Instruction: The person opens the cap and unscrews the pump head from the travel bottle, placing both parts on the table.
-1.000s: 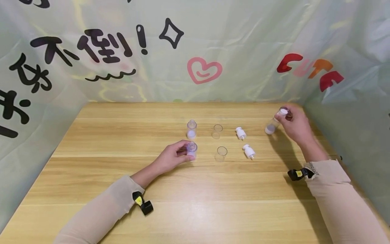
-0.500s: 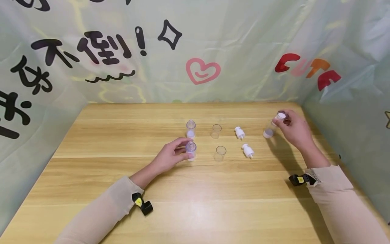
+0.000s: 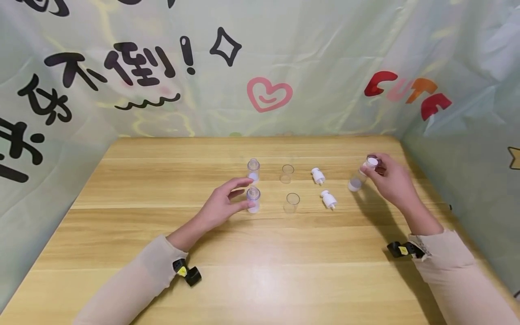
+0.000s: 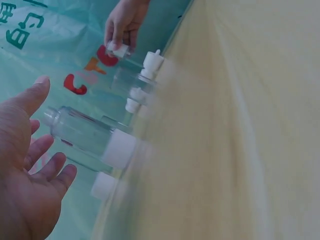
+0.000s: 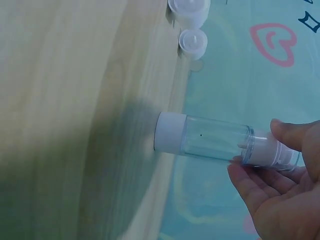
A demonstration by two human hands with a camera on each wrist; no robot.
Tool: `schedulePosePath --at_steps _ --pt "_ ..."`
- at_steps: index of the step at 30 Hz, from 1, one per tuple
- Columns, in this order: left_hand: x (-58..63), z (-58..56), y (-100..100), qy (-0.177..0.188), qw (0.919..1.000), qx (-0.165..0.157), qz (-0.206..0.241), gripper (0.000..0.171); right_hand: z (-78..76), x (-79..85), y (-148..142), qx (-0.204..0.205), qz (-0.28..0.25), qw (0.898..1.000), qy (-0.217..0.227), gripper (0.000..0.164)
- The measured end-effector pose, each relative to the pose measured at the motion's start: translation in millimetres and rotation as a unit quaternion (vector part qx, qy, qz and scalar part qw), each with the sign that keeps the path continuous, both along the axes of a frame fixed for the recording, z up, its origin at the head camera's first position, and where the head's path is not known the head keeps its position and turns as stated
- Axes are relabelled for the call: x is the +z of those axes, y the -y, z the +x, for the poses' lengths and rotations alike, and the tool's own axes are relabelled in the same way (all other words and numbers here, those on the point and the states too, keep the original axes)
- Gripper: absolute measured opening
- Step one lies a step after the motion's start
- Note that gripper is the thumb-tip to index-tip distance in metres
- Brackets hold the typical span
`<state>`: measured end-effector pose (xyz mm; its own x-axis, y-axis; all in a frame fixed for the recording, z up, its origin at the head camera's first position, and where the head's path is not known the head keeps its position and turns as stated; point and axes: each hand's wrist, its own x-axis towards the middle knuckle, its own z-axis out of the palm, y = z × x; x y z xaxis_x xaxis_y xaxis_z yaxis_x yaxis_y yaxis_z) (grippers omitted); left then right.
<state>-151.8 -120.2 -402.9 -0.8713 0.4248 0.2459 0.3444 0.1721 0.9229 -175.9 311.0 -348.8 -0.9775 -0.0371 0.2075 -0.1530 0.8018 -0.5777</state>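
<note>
My left hand (image 3: 221,203) has its fingers spread beside a small clear bottle (image 4: 82,130) with a white base, standing upright. In the left wrist view the fingers are apart from that bottle. Behind it stands a matching bottle (image 3: 253,170). My right hand (image 3: 392,178) grips the top of an assembled pump bottle (image 5: 215,140), thumb on one side and fingers on the other. This bottle has a clear cap over a white pump, a clear body and a white base. Its base is close over the table in the right wrist view.
Two clear caps (image 3: 291,204) stand in the middle of the wooden table (image 3: 243,271). Two white pump heads (image 3: 328,199) lie to their right. A printed cloth (image 3: 325,54) rises behind the table and along both sides.
My left hand has loosened from the near bottle, its fingers spreading. My right hand has brought the pump bottle slightly toward me.
</note>
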Motion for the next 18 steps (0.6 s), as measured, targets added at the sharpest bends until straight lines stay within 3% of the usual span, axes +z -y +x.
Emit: schedulePosePath --at_steps 8,18 --pt "21.1 5.4 0.0 -0.043 0.9990 0.009 -0.005 0.057 16.0 0.5 5.0 0.024 -0.004 1.000 -0.005 0.049" --pt "39.3 17.0 -12.5 -0.067 0.9975 -0.013 -0.014 0.060 33.8 1.2 10.9 0.040 -0.005 0.999 -0.003 0.051"
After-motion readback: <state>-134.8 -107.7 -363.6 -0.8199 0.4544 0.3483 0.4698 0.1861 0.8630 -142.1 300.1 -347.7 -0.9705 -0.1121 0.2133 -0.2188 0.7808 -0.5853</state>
